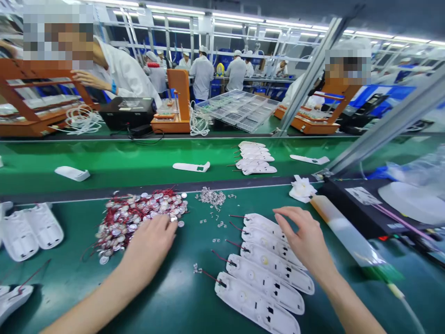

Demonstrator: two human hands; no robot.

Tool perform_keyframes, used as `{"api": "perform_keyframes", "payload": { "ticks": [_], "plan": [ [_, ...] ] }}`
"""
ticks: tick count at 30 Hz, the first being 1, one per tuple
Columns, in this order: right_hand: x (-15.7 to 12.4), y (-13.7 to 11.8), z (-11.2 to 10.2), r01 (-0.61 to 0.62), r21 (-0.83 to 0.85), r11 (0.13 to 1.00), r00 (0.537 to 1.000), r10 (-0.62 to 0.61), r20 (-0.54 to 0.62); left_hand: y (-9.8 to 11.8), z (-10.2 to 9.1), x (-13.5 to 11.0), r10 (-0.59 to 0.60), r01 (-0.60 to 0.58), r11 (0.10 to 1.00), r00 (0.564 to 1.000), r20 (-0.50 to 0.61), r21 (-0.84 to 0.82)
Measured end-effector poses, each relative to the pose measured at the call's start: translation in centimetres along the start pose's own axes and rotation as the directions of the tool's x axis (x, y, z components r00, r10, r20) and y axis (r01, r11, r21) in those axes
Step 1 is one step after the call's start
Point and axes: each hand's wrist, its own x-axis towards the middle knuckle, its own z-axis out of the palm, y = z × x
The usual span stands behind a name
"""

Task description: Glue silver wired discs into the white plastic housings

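Note:
My left hand (151, 246) reaches into the near right side of a pile of small silvery discs with red wires (120, 222). Its fingers are bent together and their tips are hidden, so what they hold, if anything, does not show. My right hand (306, 239) is open, thumb and forefinger apart, above the far right ends of a row of white plastic shells (264, 273). Each shell lies hollow side up with a red wire at its left end. Small clear plastic pieces (211, 196) lie heaped beyond, with a few scattered closer.
More white shells (33, 229) lie at the left. A green conveyor belt (139, 155) crosses behind, carrying stacked shells (255, 158). At right are a glue-like tube (351, 232), a black box (368, 206) and a slanting metal post (389, 116). Co-workers stand beyond.

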Motion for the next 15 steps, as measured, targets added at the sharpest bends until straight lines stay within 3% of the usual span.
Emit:
{"api": "perform_keyframes", "payload": {
  "ticks": [2,5,10,15],
  "plan": [
    [0.0,-0.1,-0.6,0.017,0.008,1.0,1.0,-0.017,0.006,-1.4,1.2,-0.5,-0.003,0.003,1.0,0.999,-0.038,0.006],
    [-0.3,-0.2,-1.2,0.033,-0.002,0.999,0.999,-0.032,0.019,-1.8,1.9,-0.9,0.019,-0.02,1.0,0.993,-0.116,-0.012],
    [-0.8,-0.7,-2.3,0.101,-0.029,0.994,0.995,-0.101,-0.023,-1.5,0.3,-0.9,0.021,-0.015,0.999,0.989,-0.149,0.044],
    [-0.8,-1.7,-3.4,0.094,-0.02,0.995,0.99,-0.096,-0.1,-3.1,-0.5,-1.6,-0.046,0.045,0.998,0.999,0.022,0.041]
  ]
}}
